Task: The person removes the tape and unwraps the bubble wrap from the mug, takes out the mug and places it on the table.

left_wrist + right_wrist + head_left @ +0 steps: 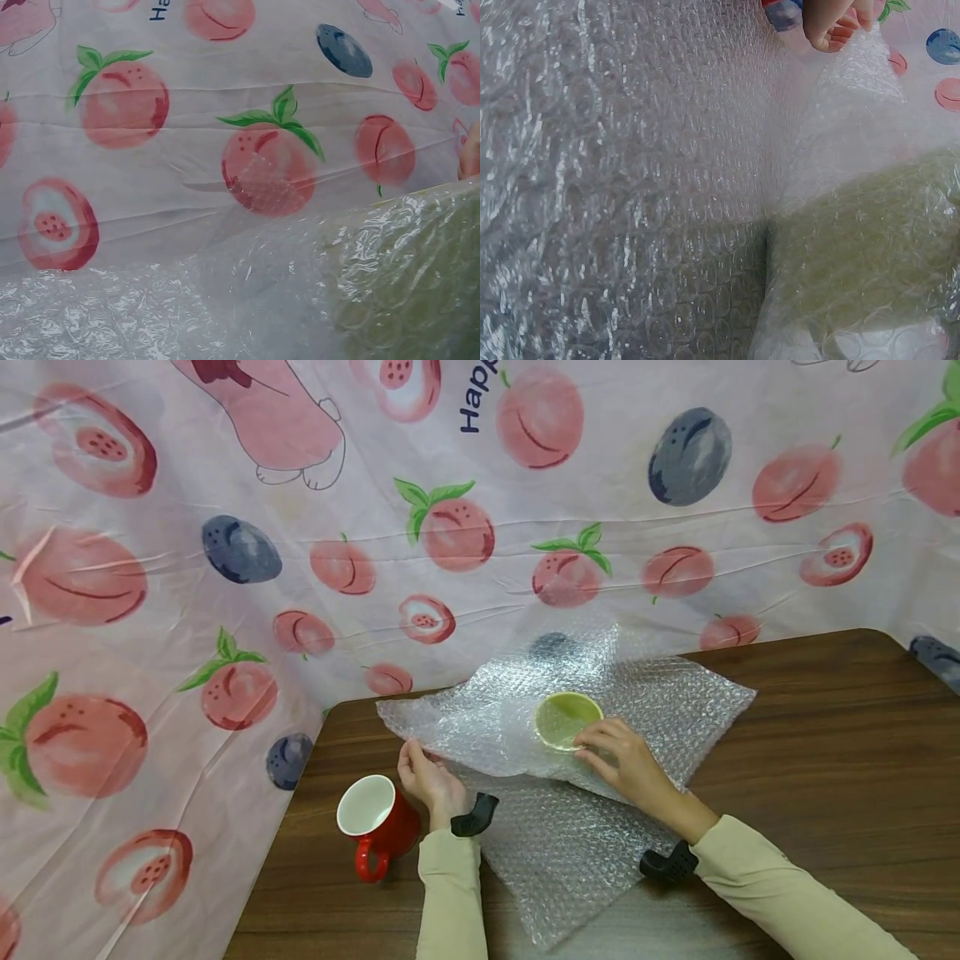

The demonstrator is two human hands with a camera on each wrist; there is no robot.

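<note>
Wrap (pixel 570 827) covers the green cup (pixel 566 720); my right hand (pixel 626 760) presses it flat-fingered, left hand (pixel 427 777) at nine o'clock pinches its edge.

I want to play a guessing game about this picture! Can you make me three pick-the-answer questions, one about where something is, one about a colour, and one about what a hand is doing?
1. Where is the red mug?
A. beside the left hand
B. on the bubble wrap
C. on the floor

2. What colour is the cup under the wrap?
A. blue
B. pale green
C. black

3. What is the right hand doing?
A. hanging idle
B. lifting the mug
C. pressing the wrap onto the cup

Answers: 1 A, the mug stands on the wooden table by that hand. 2 B, green shows through the bubbles. 3 C, its fingers lie on the covered rim.
</note>
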